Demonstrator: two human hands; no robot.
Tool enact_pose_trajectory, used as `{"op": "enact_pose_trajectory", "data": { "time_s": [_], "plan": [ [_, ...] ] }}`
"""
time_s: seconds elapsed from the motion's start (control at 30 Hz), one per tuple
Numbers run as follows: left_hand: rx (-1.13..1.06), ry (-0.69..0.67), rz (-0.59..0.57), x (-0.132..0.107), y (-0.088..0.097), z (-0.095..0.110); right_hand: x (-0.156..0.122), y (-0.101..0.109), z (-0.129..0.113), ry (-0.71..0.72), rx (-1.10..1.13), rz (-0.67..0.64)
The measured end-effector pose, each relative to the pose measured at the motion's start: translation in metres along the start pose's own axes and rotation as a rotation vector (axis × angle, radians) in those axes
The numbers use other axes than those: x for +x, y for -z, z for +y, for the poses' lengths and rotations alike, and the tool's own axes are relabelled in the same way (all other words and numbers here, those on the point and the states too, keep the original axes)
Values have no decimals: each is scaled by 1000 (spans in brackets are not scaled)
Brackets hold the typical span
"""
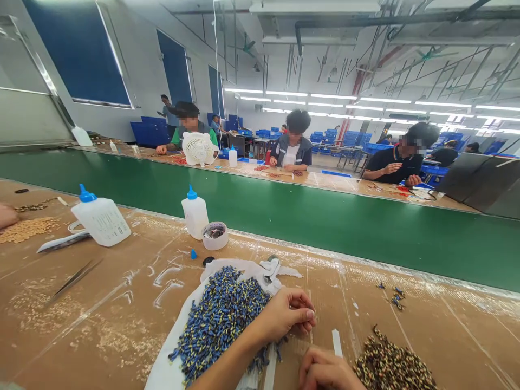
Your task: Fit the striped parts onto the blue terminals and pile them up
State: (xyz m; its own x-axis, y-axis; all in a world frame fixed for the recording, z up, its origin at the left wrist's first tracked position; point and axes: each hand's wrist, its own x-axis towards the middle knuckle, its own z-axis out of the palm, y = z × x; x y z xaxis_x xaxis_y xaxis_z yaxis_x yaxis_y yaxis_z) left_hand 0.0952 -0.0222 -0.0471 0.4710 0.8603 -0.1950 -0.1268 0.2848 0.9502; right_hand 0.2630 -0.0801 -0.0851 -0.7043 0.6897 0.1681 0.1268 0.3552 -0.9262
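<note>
My left hand (289, 314) is closed, thumb against curled fingers, just past the right edge of a heap of small blue-and-yellow pieces (221, 314). Its forearm crosses over that heap, which lies on a white sheet (164, 364). Lower down, my right hand (327, 371) has its fingers curled, partly cut off by the bottom edge. Anything inside either hand is hidden or too small to make out. Beside the right hand is a heap of small dark brown-and-yellow pieces (392, 364). Several loose dark pieces (397, 298) lie farther back.
White bottles with blue caps, one nearer (103, 222) and one in the middle (195, 214), stand by a tape roll (215, 242). Tweezers (75, 279) lie left. A green belt (284, 216) runs across; co-workers sit beyond it. Another person's hand (7, 215) touches tan pieces (30, 230).
</note>
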Motion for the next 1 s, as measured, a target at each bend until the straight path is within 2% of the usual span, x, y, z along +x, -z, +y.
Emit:
{"op": "enact_pose_trajectory", "data": {
  "time_s": [0.07,0.17,0.23,0.33,0.47,0.53,0.6,0.77,0.87,1.0],
  "plan": [
    [-5,9,-19,0,-2,0,-4,3,-21,30,18,63],
    [22,6,-55,2,-4,0,-7,13,-52,-95,18,91],
    [29,17,-74,3,-5,-1,-8,23,-64,-112,64,113],
    [61,10,-112,6,-6,-2,-11,42,-65,-138,133,199],
    [139,-4,-163,6,-10,0,-18,65,-53,-181,177,480],
    [208,-15,-166,6,-10,2,-20,71,-49,-169,206,562],
    [336,-42,-138,5,-8,6,-21,71,-48,-158,253,553],
    [686,-188,6,4,-2,12,-18,61,-54,-195,271,438],
    [703,-239,13,4,-1,11,-18,54,-57,-194,237,354],
    [697,-201,12,4,-4,8,-18,48,-59,-175,194,267]
  ]
}}
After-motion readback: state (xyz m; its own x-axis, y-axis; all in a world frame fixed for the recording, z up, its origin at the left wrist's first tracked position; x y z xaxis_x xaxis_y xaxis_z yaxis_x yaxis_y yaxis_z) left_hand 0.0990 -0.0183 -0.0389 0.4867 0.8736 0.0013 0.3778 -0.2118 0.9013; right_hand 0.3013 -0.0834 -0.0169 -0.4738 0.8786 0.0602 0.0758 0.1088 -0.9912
